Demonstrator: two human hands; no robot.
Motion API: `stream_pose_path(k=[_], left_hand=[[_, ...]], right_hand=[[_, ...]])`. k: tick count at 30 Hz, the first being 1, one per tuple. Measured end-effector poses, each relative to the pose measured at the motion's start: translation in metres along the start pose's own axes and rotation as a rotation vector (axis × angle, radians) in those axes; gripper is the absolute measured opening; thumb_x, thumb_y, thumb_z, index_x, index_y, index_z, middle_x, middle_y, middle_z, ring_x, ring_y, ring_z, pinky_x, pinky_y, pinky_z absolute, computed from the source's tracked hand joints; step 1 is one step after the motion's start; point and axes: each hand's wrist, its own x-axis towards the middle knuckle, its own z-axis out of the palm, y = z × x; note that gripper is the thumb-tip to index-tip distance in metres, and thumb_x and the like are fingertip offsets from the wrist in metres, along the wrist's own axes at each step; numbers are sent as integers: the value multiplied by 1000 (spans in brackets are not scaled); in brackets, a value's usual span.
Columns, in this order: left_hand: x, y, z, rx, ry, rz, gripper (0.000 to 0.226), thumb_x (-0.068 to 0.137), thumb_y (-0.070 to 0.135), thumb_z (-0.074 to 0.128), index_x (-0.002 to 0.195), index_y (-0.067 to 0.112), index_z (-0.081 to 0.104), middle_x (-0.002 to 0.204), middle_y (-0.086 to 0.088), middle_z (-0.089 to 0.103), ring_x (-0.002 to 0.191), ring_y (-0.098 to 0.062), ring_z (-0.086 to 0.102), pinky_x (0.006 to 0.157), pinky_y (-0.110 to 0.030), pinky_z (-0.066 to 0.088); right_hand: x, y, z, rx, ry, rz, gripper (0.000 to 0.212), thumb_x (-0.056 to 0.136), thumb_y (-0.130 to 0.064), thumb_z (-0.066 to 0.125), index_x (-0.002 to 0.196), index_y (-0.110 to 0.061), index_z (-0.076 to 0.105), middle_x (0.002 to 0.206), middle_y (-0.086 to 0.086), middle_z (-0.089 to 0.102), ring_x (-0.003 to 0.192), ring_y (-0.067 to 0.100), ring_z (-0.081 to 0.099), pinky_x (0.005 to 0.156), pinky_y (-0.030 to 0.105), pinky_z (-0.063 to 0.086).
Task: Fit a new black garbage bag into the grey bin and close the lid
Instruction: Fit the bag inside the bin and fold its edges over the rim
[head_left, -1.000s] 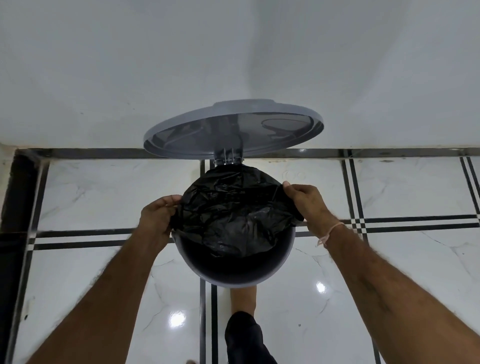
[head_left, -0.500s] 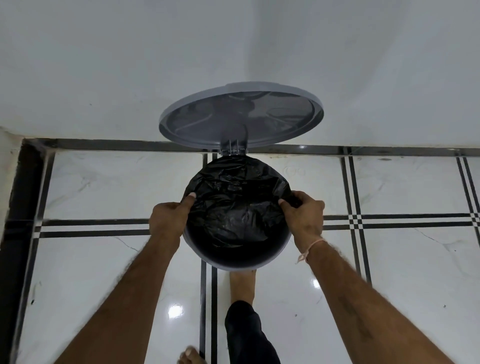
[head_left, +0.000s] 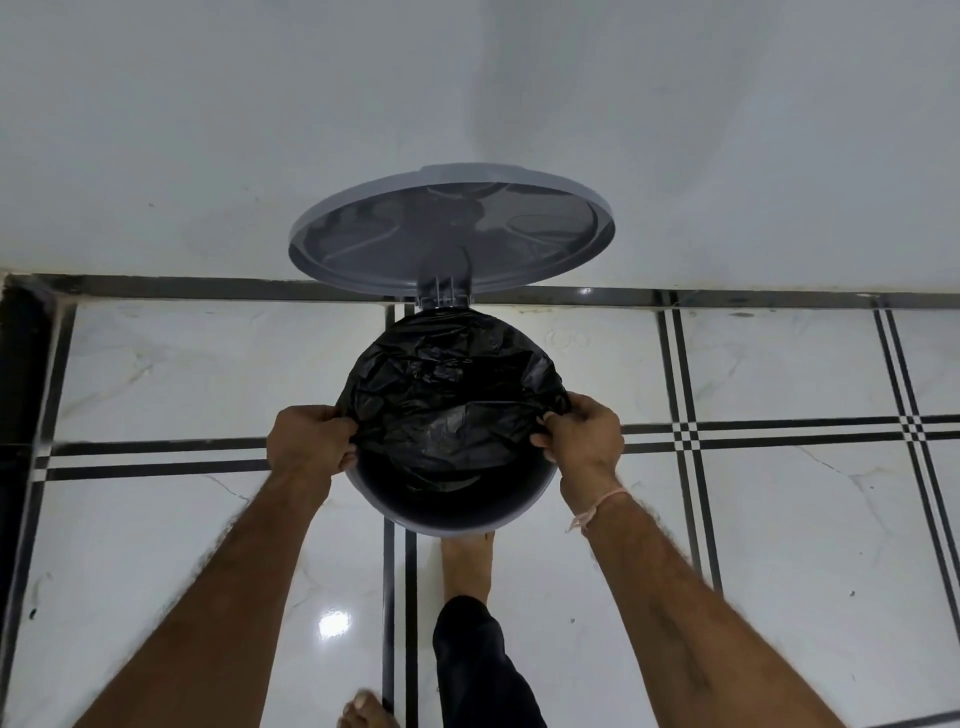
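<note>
Both hands grip the black bag at the bin rim, left hand on the left side, right hand on the right. Far behind, the lid stands open against the wall. One bare foot touches the bin's near base on the tiled floor.

arms bare | pale wrist thread | black trouser leg | barefoot

Vs 1 s ago: both hands sit lower on the bin rim, nearer the person. Left hand now curls over the bag edge at the left side; right hand has slid from the far-right rim down to the right side, pinching plastic. Bag covers more of the far rim. Lid shows more of its underside. A second foot now shows at the bottom edge.
</note>
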Motion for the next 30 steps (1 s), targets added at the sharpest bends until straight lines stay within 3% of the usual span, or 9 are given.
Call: stream_pose_path(k=[4,8,10,13,16,21,23,26,30], left_hand=[[-5,2,-1,-86,15,-48,20,90,4,59,71,9,66,76,-18,67,54,-27,60,64,-34,62],[-6,-1,-6,-166,-21,-99,16,92,6,55,82,5,67,75,-16,66,58,-27,61,61,-32,60],[-5,-4,-9,-183,-32,-118,14,92,7,55,91,3,69,75,-16,68,56,-25,64,57,-29,60],[-2,-8,-12,-189,-35,-115,14,93,6,56,90,3,69,78,-18,69,44,-18,66,52,-27,61],[-1,-10,-12,-186,-45,-95,17,94,3,54,95,-3,70,86,-21,71,44,-17,66,48,-25,60],[-1,-10,-12,-184,-81,-79,21,96,2,52,97,-7,71,89,-22,68,39,-11,63,49,-24,61],[-2,-9,-13,-213,-98,-98,22,97,1,52,104,-9,70,91,-22,67,43,-13,63,48,-22,59],[-3,-7,-15,-263,-118,-141,23,95,-1,52,109,-10,69,84,-19,66,53,-20,60,46,-21,57],[-3,-7,-17,-278,-160,-151,23,93,-2,54,108,-10,69,79,-17,64,60,-22,58,48,-21,56]], right_hand=[[-9,-5,-1,299,-35,166,41,96,16,51,122,-14,65,87,12,72,47,12,71,42,20,53],[-15,-13,-4,545,-71,269,47,97,24,40,131,-4,58,104,27,70,50,21,73,49,23,61],[-14,-16,-5,627,-69,290,39,98,23,40,127,4,58,97,25,68,64,26,73,59,26,64],[-10,-21,-1,657,-44,307,4,99,4,64,100,6,67,94,20,70,75,24,70,65,24,63],[-2,-15,5,599,25,263,13,91,-7,79,87,3,72,87,16,73,73,24,70,65,25,64],[2,-8,12,463,155,187,16,90,5,68,78,-5,70,85,18,73,64,26,71,69,35,62],[-2,-4,13,385,172,99,16,91,7,62,85,-9,65,81,13,71,63,26,72,69,35,62],[-9,5,10,246,85,-50,28,95,10,47,91,-14,63,88,6,69,67,23,71,69,32,62],[-6,11,6,-71,-38,-156,41,90,-2,42,88,-26,75,100,8,78,82,26,75,88,41,63]])
